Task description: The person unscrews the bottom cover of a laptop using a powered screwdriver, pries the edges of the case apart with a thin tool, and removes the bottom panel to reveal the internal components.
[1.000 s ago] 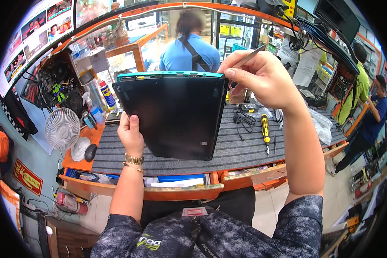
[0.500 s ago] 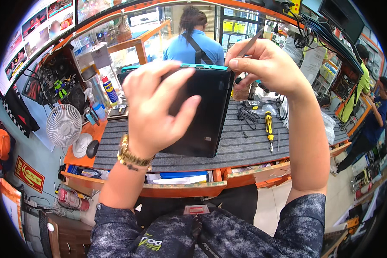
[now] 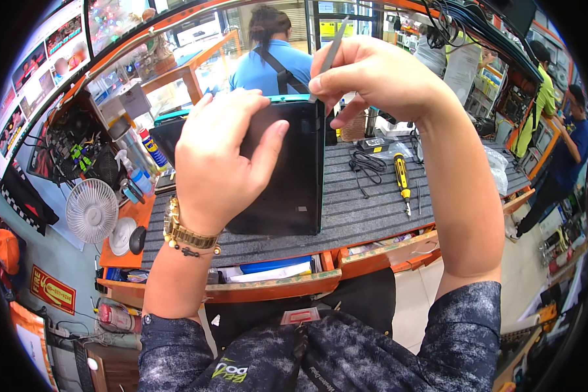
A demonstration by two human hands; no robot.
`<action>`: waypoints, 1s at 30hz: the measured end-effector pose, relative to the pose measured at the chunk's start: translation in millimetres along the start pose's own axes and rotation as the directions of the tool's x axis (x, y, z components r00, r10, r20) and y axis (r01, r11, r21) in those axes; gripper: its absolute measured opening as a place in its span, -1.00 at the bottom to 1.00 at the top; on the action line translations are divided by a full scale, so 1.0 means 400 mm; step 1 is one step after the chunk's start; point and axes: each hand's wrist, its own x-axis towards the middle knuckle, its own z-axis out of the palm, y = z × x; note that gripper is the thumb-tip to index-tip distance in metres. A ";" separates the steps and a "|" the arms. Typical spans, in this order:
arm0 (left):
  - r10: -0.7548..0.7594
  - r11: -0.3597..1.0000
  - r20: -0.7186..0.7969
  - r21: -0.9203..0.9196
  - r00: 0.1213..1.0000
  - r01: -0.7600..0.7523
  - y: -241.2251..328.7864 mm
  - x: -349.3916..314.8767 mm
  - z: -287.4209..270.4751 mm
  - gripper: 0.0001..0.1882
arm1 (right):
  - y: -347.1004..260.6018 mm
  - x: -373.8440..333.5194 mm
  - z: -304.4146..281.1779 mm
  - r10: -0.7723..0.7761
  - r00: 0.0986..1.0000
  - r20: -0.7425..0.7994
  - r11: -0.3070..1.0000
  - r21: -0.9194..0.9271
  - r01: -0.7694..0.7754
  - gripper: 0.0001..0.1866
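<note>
A black laptop [image 3: 281, 176] with a teal upper edge stands tilted upright on the bench, its dark broad face toward me. My left hand [image 3: 219, 157] is at its upper left, fingers curled at the teal edge and thumb stretched apart across the dark face. Between the thumb and fingers of my right hand [image 3: 366, 78] is a thin, flat metal pry tool [image 3: 336, 47], long end pointing up. Its lower tip meets the laptop's top right corner; how far it goes into the seam is hidden.
A yellow-and-black screwdriver [image 3: 402, 179] lies right of the laptop, near a coiled black cable [image 3: 367, 166] and a power adapter [image 3: 374, 145]. A white fan [image 3: 92, 210] and spray can [image 3: 152, 149] are at left. Open drawers [image 3: 274, 287] jut out in front. A person in blue [image 3: 271, 68] sits beyond.
The laptop and both hands appear shifted left in the picture as the view turned. My left hand, blurred before, is now sharper at the laptop's edge. The pry tool stays at the corner.
</note>
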 end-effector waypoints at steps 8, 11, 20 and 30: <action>-0.015 1.000 0.076 0.014 0.997 0.014 0.016 0.025 -0.011 -0.68 | 0.005 -0.001 -0.002 0.049 0.998 -0.042 0.998 0.047 -0.047 -0.83; -0.019 0.999 0.082 0.041 0.996 0.016 0.016 0.027 -0.002 -0.69 | 0.017 0.007 0.001 0.027 0.999 -0.037 0.997 0.075 -0.024 -0.83; -0.051 0.997 0.082 0.067 0.995 0.046 0.023 0.016 0.004 -0.64 | 0.189 -0.045 0.021 -0.333 0.898 -0.286 0.860 0.298 0.414 -0.85; -0.015 0.999 0.082 0.035 0.997 0.012 0.018 0.022 0.020 -0.61 | 0.275 -0.104 0.145 -0.290 0.817 -0.498 0.692 0.481 0.539 -0.88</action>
